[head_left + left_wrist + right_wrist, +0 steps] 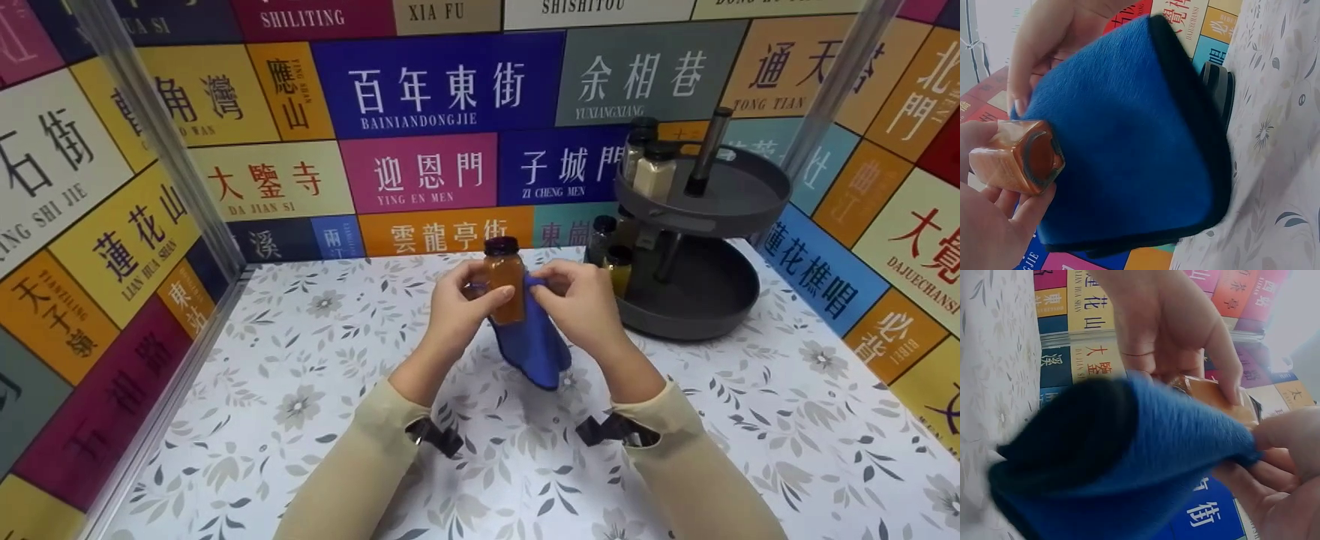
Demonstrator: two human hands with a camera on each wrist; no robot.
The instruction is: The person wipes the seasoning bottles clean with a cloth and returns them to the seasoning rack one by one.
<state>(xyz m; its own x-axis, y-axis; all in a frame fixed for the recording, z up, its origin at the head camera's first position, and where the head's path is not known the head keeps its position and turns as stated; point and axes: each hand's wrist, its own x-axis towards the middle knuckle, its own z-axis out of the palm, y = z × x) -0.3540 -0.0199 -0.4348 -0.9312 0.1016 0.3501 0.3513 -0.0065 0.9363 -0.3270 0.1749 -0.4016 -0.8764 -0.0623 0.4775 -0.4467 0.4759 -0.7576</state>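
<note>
My left hand [461, 304] grips a spice jar [505, 289] with orange-brown contents and a dark lid, held upright over the table. Its thumb lies across the front of the glass. Beside the jar, my right hand [581, 300] pinches a blue cloth [529, 341] by its upper part, and the rest hangs down in folds. Seen from the left wrist, the cloth [1129, 135] has a dark border and spreads next to the jar's base [1039, 157]. In the right wrist view the right fingers [1286, 467] bunch the cloth close to the jar.
A dark two-tier round rack [675, 315] stands at the back right. Jars, including a pale-filled one [655, 172], sit on its upper tier, and others, one of them yellow [618, 270], on the lower. Sign-printed walls enclose the floral-patterned table [300, 450].
</note>
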